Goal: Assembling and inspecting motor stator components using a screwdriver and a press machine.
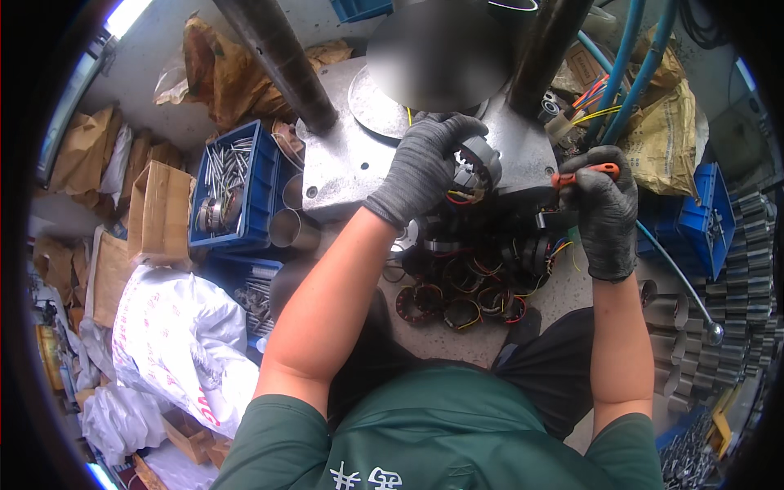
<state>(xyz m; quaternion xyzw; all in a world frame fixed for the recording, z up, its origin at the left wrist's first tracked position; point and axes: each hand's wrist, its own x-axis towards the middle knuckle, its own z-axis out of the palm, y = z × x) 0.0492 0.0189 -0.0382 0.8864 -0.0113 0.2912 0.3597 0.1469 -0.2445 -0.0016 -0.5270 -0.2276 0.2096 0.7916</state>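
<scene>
My left hand [426, 163], in a grey glove, is closed around a motor stator [482, 166] with grey end pieces and yellow and red wire leads. It holds the stator in front of a round metal plate [377, 106] on the bright metal press bed [347, 167]. To the right, apart from the stator, my gloved right hand [606, 214] grips a small orange-handled tool [606, 169]. The working end of that tool is too small to make out. Several wound stators [419, 302] with coloured leads lie below the bed, between my legs.
Dark steel columns [282, 65] rise from the bed on both sides. Blue bins [260, 184] of metal rods stand left, near a white sack [175, 335]. A lever with a ball knob [714, 332] extends at right, beside stacked metal sleeves [747, 286]. Blue hoses [641, 73] hang at upper right.
</scene>
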